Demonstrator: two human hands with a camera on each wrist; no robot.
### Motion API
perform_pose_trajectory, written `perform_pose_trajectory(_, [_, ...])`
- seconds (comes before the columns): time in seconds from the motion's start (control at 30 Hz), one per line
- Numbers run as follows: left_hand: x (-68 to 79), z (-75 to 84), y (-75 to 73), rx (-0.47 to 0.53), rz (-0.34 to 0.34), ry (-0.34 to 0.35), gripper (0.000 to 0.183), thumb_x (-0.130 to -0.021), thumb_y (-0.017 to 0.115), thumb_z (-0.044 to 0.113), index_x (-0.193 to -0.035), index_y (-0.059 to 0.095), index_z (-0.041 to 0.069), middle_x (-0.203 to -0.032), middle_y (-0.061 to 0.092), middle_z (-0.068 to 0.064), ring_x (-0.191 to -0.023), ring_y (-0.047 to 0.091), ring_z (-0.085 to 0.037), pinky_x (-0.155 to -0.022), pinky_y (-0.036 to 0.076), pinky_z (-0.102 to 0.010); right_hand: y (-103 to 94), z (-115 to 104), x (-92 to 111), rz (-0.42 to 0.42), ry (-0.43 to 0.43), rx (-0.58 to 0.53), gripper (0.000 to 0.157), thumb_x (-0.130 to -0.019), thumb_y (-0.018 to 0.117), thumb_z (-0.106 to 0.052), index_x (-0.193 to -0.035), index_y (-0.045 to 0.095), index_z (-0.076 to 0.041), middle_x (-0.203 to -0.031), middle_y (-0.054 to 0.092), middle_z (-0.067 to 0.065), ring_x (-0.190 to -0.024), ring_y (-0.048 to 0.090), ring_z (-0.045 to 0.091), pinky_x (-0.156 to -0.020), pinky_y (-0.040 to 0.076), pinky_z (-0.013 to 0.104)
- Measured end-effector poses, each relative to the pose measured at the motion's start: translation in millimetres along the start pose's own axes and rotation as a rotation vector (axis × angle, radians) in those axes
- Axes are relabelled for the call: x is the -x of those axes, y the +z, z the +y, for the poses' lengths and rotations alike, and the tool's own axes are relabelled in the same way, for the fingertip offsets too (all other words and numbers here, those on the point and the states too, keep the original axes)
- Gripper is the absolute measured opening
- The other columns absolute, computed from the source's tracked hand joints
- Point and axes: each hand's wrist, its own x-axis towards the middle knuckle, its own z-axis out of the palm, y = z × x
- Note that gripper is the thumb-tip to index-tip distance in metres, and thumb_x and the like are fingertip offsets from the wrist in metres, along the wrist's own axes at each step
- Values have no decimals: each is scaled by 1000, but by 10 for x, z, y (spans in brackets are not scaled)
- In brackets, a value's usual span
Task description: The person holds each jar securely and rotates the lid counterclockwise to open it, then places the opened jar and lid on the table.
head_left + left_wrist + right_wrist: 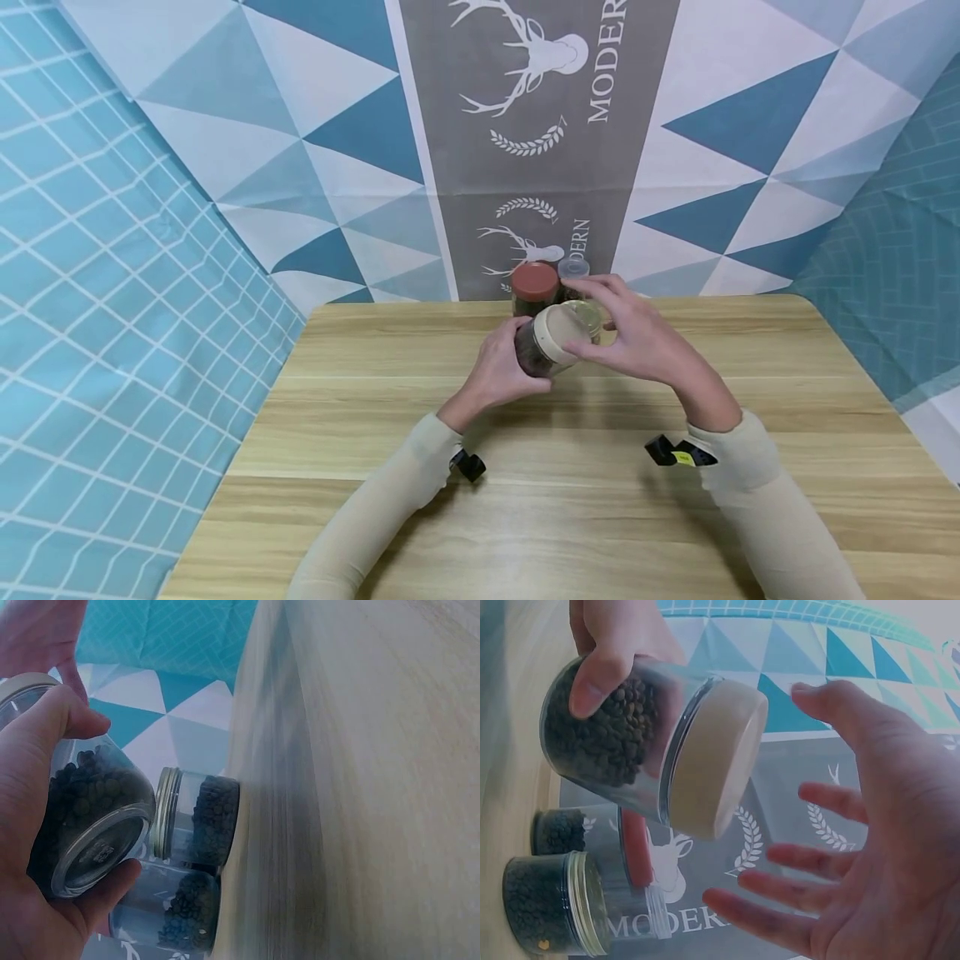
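A person's left hand is gripping a cream-lidded glass jar, with the thumb pressing on one side of the glass and the fingers wrapping round the other. The jar is being held above the wood-grain table and is leaning well off upright, its cream lid pointing toward the right hand and its round base facing away from it. Dark bean-like pieces are filling the part toward the base, while the glass nearer the lid is showing clear. The right hand is hovering just beside the lid with its thumb and fingers spread apart and slightly bent, gripping nothing; from the head its thumb is overlapping the lid's edge, but the right wrist view is showing a gap between them. Near the table's far edge, three more containers are standing close together behind the held jar: a red-lidded jar, a container with a translucent lid, and a gold-lidded jar with dark pieces inside. Behind them a grey panel printed with white stag heads is hanging between blue and white triangles. Cream sleeves are covering both forearms, and a small black device is sitting at each wrist.
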Motion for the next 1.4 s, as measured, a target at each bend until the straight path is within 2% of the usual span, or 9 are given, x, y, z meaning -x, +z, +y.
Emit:
perform_pose_trajectory(0.03, [4,0,4,-6,5,4,94,-70,98,25,-152,58,1,-140,71,-19,-126,70,-35,-112,60,-56,6,-2,-5,5,25,-8,81,-96,90,-26,-167,53,-14,-160,55,24,-119,73,42,-89,68,54])
perform_pose_trajectory(0.13, [14,6,16,-15,16,17,95,-69,98,23,-152,57,0,-140,71,-19,-126,70,-35,-112,60,-56,19,-21,-17,11,102,-23,83,-97,89,-31,-169,51,-18,-159,55,21,-118,74,40,-87,69,52])
perform_pose_trajectory(0.27, [14,23,30,-18,27,25,95,-69,99,22,-152,57,1,-141,70,-19,-126,70,-35,-111,61,-57,29,-40,-28,9,163,-5,85,-97,88,-37,-171,49,-20,-157,57,21,-135,68,44,-94,67,61])
perform_pose_trajectory(0.33, [12,30,36,-24,28,29,95,-70,98,23,-153,56,1,-141,70,-19,-126,70,-35,-110,61,-56,38,-47,-31,4,176,9,86,-96,88,-40,-171,49,-21,-156,58,21,-137,68,45,-99,64,65])
perform_pose_trajectory(0.43, [14,45,46,-34,26,38,95,-70,98,24,-153,56,1,-140,70,-18,-124,70,-34,-109,61,-55,64,-53,-38,-3,180,24,88,-94,89,-42,-171,50,-22,-153,60,22,-133,68,45,-100,60,66])
perform_pose_trajectory(0.53, [14,67,57,-50,25,53,94,-71,98,24,-152,56,1,-139,70,-18,-123,71,-33,-108,62,-54,101,-63,-48,-12,167,35,86,-92,90,-45,-168,56,-22,-149,63,22,-125,68,41,-94,60,58])
perform_pose_trajectory(0.63, [8,88,64,-60,31,66,94,-71,99,24,-151,56,2,-138,70,-17,-122,71,-32,-107,63,-53,137,-71,-58,-19,149,61,78,-90,91,-46,-159,65,-20,-143,68,22,-118,68,39,-91,58,55])
perform_pose_trajectory(0.8, [-1,104,69,-65,35,73,95,-70,99,24,-152,55,2,-138,70,-17,-121,71,-31,-106,63,-53,164,-72,-55,-17,137,79,63,-90,91,-45,-145,75,-17,-133,73,19,-115,70,39,-94,59,60])
perform_pose_trajectory(1.4, [-6,116,42,-29,-5,31,96,-71,98,25,-153,55,1,-140,69,-19,-125,70,-35,-111,60,-57,167,-91,-65,-16,102,75,60,-91,90,-40,-144,75,-16,-132,72,19,-115,71,40,-95,59,62])
